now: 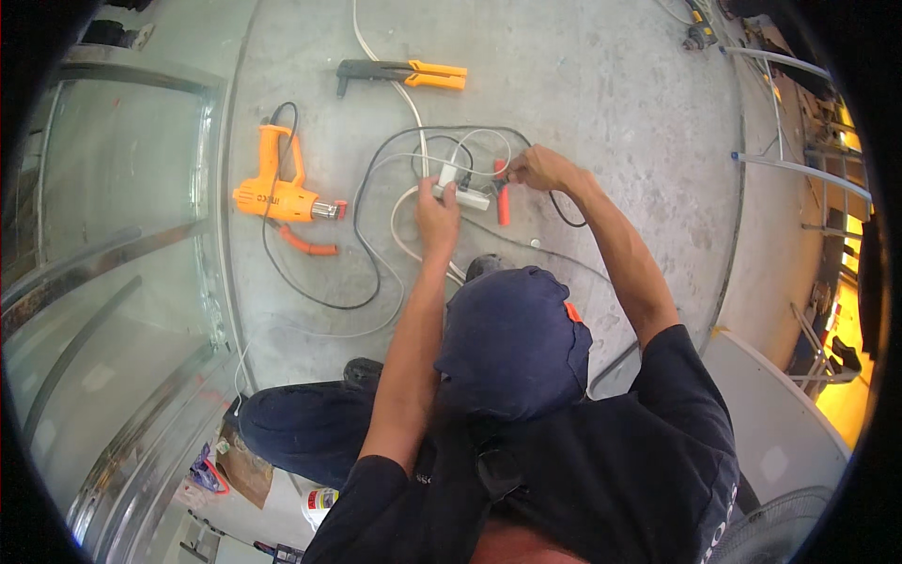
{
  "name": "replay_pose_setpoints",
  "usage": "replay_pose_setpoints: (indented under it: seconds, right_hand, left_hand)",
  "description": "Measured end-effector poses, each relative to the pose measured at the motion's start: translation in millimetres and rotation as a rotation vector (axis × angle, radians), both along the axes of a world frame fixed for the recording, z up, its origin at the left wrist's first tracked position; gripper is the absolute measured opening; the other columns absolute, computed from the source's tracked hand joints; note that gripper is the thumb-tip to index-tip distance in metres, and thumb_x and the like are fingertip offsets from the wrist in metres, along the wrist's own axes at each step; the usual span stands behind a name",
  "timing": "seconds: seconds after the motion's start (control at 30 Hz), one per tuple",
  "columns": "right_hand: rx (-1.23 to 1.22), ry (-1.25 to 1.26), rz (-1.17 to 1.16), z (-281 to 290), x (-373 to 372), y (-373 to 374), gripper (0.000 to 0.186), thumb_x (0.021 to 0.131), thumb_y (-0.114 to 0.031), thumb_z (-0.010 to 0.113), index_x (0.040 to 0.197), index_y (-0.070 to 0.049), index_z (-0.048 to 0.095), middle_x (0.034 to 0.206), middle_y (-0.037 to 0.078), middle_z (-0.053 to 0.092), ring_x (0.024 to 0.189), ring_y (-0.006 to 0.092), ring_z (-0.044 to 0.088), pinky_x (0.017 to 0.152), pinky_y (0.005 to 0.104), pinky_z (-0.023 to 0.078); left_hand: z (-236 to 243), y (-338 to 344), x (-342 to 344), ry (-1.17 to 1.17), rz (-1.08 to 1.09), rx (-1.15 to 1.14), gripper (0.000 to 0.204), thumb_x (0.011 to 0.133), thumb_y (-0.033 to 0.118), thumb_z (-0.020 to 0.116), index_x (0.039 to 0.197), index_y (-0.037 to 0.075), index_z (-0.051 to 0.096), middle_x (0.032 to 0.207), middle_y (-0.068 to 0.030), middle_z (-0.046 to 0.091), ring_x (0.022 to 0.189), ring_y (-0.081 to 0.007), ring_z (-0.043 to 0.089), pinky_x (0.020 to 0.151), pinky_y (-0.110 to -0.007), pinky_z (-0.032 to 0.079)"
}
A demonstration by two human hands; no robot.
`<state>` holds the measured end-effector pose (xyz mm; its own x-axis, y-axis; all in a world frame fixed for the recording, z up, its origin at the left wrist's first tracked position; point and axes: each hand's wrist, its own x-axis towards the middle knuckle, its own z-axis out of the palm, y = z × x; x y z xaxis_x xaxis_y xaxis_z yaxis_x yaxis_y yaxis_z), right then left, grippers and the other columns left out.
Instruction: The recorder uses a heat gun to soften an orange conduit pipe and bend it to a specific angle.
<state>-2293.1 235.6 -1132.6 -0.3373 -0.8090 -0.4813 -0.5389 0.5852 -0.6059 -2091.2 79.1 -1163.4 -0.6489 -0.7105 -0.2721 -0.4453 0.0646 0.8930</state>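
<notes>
My left hand (437, 211) grips a white power strip (472, 197) with cords around it. My right hand (536, 169) is closed on something dark, apparently a plug or cord end, just right of the strip. A red-orange tubular piece (503, 205) lies on the concrete beneath it. Black and white cables (374, 235) loop over the floor. An orange heat gun (282, 195) lies at left on its side, with a short orange tube (310, 247) below it. Above, a black tool with orange handles (432, 75) rests across a white cable.
A metal-framed glass panel (113, 164) runs along the left. A power tool (700, 38) lies at top right. Metal ladder-like frames (789, 169), a white board (761, 385) and a fan (780, 526) are on the right. A bucket (319, 508) and loose items sit at lower left.
</notes>
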Motion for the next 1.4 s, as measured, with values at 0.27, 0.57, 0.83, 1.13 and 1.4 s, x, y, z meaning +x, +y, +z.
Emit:
replay_pose_setpoints:
  seconds: [0.27, 0.57, 0.83, 1.13, 1.4]
  right_hand:
    - [0.193, -0.117, 0.089, 11, -18, -19, 0.024, 0.09, -0.026, 0.07, 0.103, -0.007, 0.08, 0.078, 0.012, 0.072, 0.072, 0.0227, 0.066, 0.07, 0.0392, 0.051]
    - [0.163, -0.241, 0.085, -16, -33, -16, 0.034, 0.094, -0.033, 0.069, 0.084, 0.0, 0.073, 0.067, 0.007, 0.063, 0.066, 0.0183, 0.056, 0.065, 0.0384, 0.046]
    - [0.208, -0.244, 0.155, -8, -27, -34, 0.038, 0.095, -0.032, 0.066, 0.078, 0.003, 0.066, 0.065, 0.009, 0.057, 0.064, 0.0201, 0.049, 0.064, 0.0409, 0.042]
    - [0.195, -0.135, 0.229, -10, -11, -57, 0.033, 0.094, -0.03, 0.064, 0.095, 0.002, 0.073, 0.082, 0.019, 0.072, 0.075, 0.0297, 0.066, 0.074, 0.0455, 0.05]
    - [0.118, -0.044, 0.238, -38, -8, -53, 0.03, 0.092, -0.029, 0.064, 0.091, -0.001, 0.076, 0.087, 0.021, 0.074, 0.08, 0.0373, 0.068, 0.077, 0.0475, 0.052]
  left_hand:
    - [-4, 0, 5, 0.015, -0.01, -0.013, 0.032, 0.098, 0.023, 0.067, 0.121, 0.001, 0.061, 0.075, -0.013, 0.07, 0.064, -0.0206, 0.068, 0.062, -0.036, 0.051]
    - [-2, 6, 0, 0.056, 0.003, 0.029, 0.032, 0.099, 0.021, 0.067, 0.124, 0.002, 0.06, 0.075, -0.0102, 0.07, 0.063, -0.0154, 0.065, 0.06, -0.031, 0.05]
    - [-4, 4, 6, 0.043, 0.019, 0.083, 0.032, 0.1, 0.021, 0.066, 0.125, 0.002, 0.059, 0.074, -0.0083, 0.07, 0.062, -0.0131, 0.063, 0.06, -0.03, 0.05]
    - [-8, 6, 5, 0.084, 0.043, -0.034, 0.031, 0.097, 0.018, 0.068, 0.122, 0.001, 0.059, 0.065, -0.0064, 0.061, 0.055, -0.0155, 0.055, 0.055, -0.034, 0.043]
    - [2, 1, -3, 0.016, 0.021, 0.056, 0.032, 0.097, 0.018, 0.068, 0.123, 0.0, 0.06, 0.095, -0.0176, 0.068, 0.082, -0.0239, 0.065, 0.072, -0.038, 0.05]
